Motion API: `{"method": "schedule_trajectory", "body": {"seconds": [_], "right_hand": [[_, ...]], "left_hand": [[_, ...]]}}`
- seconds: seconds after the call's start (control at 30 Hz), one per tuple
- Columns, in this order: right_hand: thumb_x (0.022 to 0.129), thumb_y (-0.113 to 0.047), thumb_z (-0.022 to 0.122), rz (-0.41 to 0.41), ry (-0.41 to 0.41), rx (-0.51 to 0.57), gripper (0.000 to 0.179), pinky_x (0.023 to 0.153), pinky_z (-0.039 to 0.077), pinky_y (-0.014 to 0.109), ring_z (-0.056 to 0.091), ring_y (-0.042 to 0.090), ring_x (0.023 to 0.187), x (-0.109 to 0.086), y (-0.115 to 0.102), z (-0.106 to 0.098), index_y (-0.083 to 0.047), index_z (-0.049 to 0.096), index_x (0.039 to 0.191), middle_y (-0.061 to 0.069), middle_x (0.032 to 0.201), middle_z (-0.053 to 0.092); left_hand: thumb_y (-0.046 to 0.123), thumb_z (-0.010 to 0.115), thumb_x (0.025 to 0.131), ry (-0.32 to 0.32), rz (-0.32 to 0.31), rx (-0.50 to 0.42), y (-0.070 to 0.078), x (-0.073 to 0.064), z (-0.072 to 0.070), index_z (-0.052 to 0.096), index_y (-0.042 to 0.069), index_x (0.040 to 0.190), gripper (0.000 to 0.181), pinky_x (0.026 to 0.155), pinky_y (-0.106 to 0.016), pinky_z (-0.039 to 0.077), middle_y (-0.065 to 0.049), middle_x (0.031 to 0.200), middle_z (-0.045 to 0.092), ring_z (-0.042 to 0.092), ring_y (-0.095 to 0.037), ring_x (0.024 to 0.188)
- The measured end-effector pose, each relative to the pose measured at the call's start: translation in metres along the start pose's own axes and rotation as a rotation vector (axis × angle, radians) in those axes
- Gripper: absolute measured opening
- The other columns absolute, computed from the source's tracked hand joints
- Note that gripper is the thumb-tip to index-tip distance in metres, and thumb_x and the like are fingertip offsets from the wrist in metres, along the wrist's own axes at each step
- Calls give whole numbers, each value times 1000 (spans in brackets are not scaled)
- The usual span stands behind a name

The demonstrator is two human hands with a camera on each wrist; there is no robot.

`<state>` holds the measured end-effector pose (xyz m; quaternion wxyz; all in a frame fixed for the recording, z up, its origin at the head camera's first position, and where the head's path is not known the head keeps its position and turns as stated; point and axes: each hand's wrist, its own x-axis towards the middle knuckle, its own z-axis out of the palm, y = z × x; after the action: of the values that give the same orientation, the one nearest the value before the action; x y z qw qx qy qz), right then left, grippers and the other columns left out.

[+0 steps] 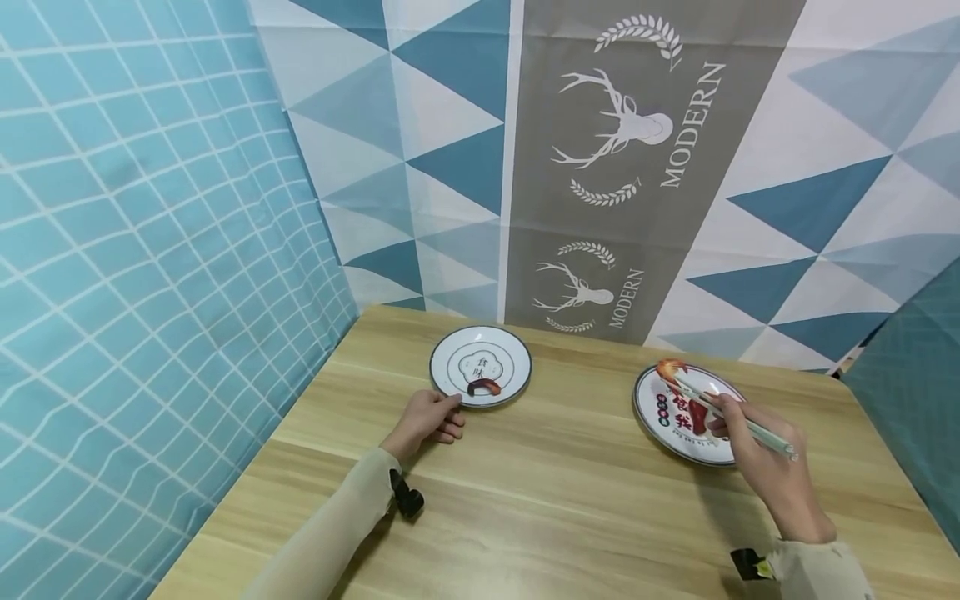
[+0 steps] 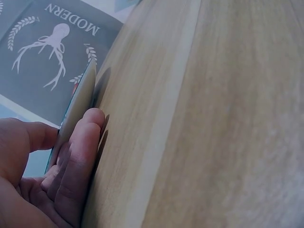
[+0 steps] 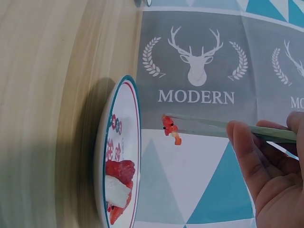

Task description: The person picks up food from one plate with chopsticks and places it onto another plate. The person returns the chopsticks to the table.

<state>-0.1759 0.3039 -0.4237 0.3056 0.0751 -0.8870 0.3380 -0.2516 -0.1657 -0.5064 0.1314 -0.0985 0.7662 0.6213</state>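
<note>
My left hand (image 1: 429, 421) pinches the near-left rim of a white plate (image 1: 442, 360), thumb on top and fingers underneath, as the left wrist view shows. A dark red-brown curved piece (image 1: 483, 387) lies on that plate. My right hand (image 1: 768, 458) holds pale green chopsticks (image 1: 765, 437). Their tips grip an orange-red shrimp (image 3: 169, 127) with black dots, raised above a second white plate (image 1: 652, 417) at the right. Red pieces (image 3: 122, 172) and a white chunk (image 3: 117, 191) lie on this plate; the hand partly covers them in the head view.
Both plates are on a wooden table (image 1: 540, 500). Behind it hangs a patterned cloth (image 1: 592, 183) with deer prints, and a blue checked cloth (image 1: 135, 275) stands along the left side. A dark green cloth (image 1: 915, 400) borders the right.
</note>
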Motion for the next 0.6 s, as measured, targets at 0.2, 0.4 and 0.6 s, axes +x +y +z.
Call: {"method": "schedule_trajectory", "body": {"seconds": [0.2, 0.4, 0.6], "right_hand": [[106, -17, 57, -5, -3, 14, 28, 60, 45, 0, 59, -18, 66, 6, -5, -1, 0, 79, 106, 9, 74, 75], [105, -16, 59, -47, 26, 16, 26, 71, 41, -6, 57, -23, 70, 13, -14, 3, 1, 79, 103, 8, 75, 75], [101, -7, 63, -162, 76, 65, 20, 66, 45, -2, 61, -9, 59, 16, -19, 13, 1, 78, 90, 3, 68, 72]], "left_hand": [[30, 58, 106, -3, 2, 5, 3, 1, 1, 69, -4, 100, 36, 56, -27, 63, -9, 81, 74, 71, -12, 60], [30, 58, 106, -6, 19, -3, 5, 3, 1, 68, -4, 100, 36, 56, -26, 63, -9, 82, 74, 71, -12, 60], [29, 58, 106, -3, 4, 5, 0, 2, 0, 68, -4, 100, 35, 56, -27, 63, -9, 81, 74, 71, -12, 60]]}}
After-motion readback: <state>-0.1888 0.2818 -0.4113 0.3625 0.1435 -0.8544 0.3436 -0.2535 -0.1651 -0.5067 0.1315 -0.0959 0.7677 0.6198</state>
